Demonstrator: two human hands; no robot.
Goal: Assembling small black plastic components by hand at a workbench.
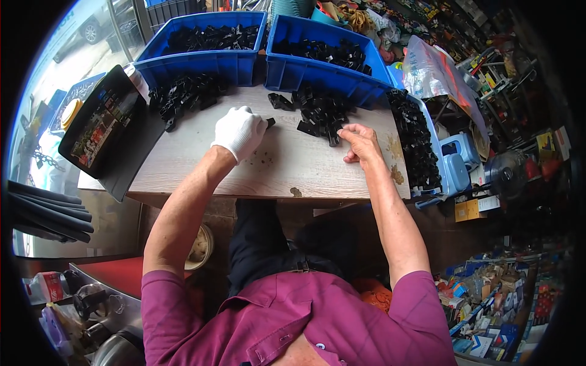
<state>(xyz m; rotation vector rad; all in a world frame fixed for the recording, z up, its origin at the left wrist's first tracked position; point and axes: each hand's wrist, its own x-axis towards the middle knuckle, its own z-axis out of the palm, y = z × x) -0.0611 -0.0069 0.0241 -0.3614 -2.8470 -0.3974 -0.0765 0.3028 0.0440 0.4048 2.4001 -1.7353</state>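
My left hand (240, 132), in a white knitted glove, is closed on a small black plastic part (271, 122) whose end sticks out to the right. My bare right hand (361, 144) is at the near right edge of a heap of black plastic parts (320, 110). Its fingertips meet on the end of one black part (334, 136) in that heap; the exact grip is partly hidden. A second heap of similar parts (186, 97) lies beyond my left hand, in front of the left blue bin.
Two blue bins, left (201, 66) and right (293, 72), hold more black parts along the table's far edge. A phone or tablet in a dark case (101, 128) leans at the left. Another tray of black parts (418, 143) stands right of the table (287, 177), near a blue stool (456, 165).
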